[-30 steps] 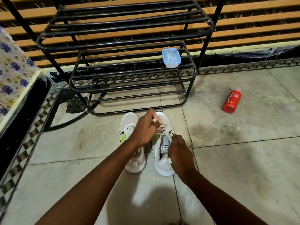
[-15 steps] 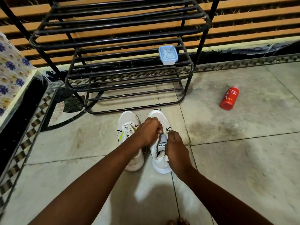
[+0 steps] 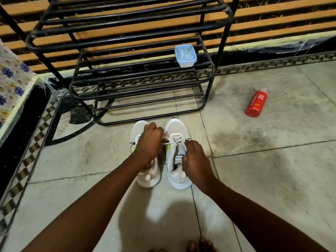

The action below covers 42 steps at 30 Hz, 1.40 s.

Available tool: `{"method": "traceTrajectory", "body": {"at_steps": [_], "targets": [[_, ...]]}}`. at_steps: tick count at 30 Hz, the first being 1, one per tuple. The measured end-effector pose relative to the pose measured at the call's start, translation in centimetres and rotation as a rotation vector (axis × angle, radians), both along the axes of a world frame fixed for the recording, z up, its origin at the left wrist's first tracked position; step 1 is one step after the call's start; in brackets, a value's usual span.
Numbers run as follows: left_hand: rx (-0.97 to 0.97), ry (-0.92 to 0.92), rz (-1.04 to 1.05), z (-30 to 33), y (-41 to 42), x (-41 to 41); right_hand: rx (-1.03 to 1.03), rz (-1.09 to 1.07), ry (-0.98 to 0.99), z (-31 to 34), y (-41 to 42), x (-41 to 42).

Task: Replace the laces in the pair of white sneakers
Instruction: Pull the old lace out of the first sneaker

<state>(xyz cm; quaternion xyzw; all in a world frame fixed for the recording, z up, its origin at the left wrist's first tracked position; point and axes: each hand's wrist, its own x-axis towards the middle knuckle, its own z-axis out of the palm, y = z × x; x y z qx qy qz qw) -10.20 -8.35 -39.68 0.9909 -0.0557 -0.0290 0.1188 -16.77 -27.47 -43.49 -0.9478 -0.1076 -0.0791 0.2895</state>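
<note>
Two white sneakers stand side by side on the floor, toes toward the rack. The right sneaker (image 3: 177, 128) has a white lace (image 3: 175, 140) crossed over its lower eyelets. My left hand (image 3: 148, 143) hovers over the left sneaker (image 3: 148, 177), fingers curled, pinching a lace end that runs to the right sneaker. My right hand (image 3: 196, 159) grips the right sneaker's upper edge by the tongue. The left sneaker's top is mostly hidden under my left hand.
A black metal shoe rack (image 3: 127, 75) stands just beyond the sneakers; a small blue-rimmed tub (image 3: 185, 55) with white contents sits on its middle shelf. A red bottle (image 3: 256, 104) lies on the floor to the right. A floral-covered ledge (image 3: 14, 84) borders the left.
My left hand dropped from over the right sneaker's toe area and shifted left, pulling the lace end across. My right hand stayed on the right sneaker's collar.
</note>
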Motion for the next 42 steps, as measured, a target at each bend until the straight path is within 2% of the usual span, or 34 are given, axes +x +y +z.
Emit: {"method": "traceTrajectory", "body": {"at_steps": [2,5,7,10,12,15,18,21,23,24,27,28,29,31,33,35,37,39,42], "targets": [[-0.009,0.076,-0.03,1.4,0.0,-0.1,0.098,0.076,-0.056,0.5,-0.3,0.6],[-0.225,0.278,-0.129,3.6,-0.4,-0.4,0.15,0.157,-0.123,0.8,-0.6,2.4],[-0.292,0.39,-0.16,3.9,-0.5,0.0,0.16,0.197,-0.042,1.4,-0.4,3.6],[-0.049,0.422,-0.236,4.0,-0.7,0.4,0.07,0.213,0.171,2.8,0.1,5.1],[0.11,0.389,-0.268,4.1,-1.0,0.2,0.029,0.211,0.201,3.0,0.4,5.7],[0.136,0.348,-0.27,3.9,-1.1,-0.2,-0.022,0.217,0.188,3.1,0.5,6.3],[0.116,0.357,-0.265,3.7,-1.1,-0.5,-0.314,0.267,0.109,3.8,0.6,6.6],[0.12,0.337,-0.256,3.7,-1.2,-0.6,-0.402,0.274,0.077,5.0,0.6,6.4],[0.128,0.327,-0.25,3.7,-1.3,-0.7,-0.28,0.234,0.1,4.9,0.3,6.0],[0.136,0.323,-0.247,3.7,-1.4,-0.7,-0.139,0.19,0.132,4.5,0.0,6.0],[0.178,0.308,-0.241,3.8,-1.4,-0.7,0.465,0.133,0.249,3.2,-1.0,6.2],[0.194,0.303,-0.247,3.8,-1.5,-0.7,0.565,0.137,0.27,2.9,-1.3,6.3],[0.208,0.301,-0.255,3.8,-1.6,-0.7,0.562,0.139,0.288,3.0,-1.3,6.4],[0.223,0.297,-0.273,3.9,-1.7,-0.7,0.34,0.151,0.319,3.7,-1.5,6.8],[0.222,0.295,-0.273,3.7,-1.7,-0.8,-0.083,0.252,0.313,4.5,-1.5,7.1],[0.221,0.281,-0.268,3.4,-1.7,-1.1,-0.448,0.377,0.195,5.3,-0.8,7.2],[0.225,0.265,-0.262,3.3,-1.7,-1.2,-0.541,0.407,0.145,5.1,-0.3,7.4],[0.224,0.27,-0.248,3.3,-1.8,-1.2,-0.348,0.33,0.181,4.3,-0.4,7.4],[0.235,0.294,-0.234,3.4,-2.1,-1.1,0.289,0.124,0.254,2.9,-1.0,6.8]]}}
